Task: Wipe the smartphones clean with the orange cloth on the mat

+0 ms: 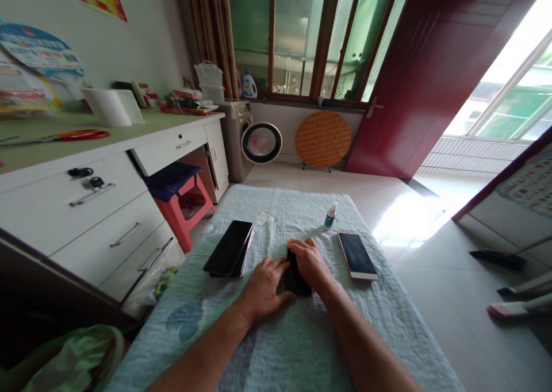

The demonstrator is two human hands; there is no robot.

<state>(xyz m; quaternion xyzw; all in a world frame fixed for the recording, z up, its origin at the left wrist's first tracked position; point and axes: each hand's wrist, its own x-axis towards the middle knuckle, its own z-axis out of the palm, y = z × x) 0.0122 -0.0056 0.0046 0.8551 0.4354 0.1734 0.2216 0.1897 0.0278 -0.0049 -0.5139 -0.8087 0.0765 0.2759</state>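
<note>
A dark smartphone [297,280] lies flat on the cloth-covered table, largely hidden under my hands. My left hand [268,283] grips its left side, with the thumb at the near end and the fingers along the edge. Over the phone's far part, my right hand [309,260] is closed and pressed down. At its fingertips shows a small orange piece [290,241], too covered to name. To the left, a black phone [230,247] rests on top of a stack of phones. A gold-framed phone [357,255] lies on the right, with a small spray bottle [330,216] upright beyond it.
A pale blue quilted cloth [297,202] covers the table. Left stand a white drawer desk [99,214] with scissors [81,135] and a paper roll [107,106], and a red stool [183,208]. Behind are a washing machine [235,127] with its door open and a round wooden tabletop [323,139].
</note>
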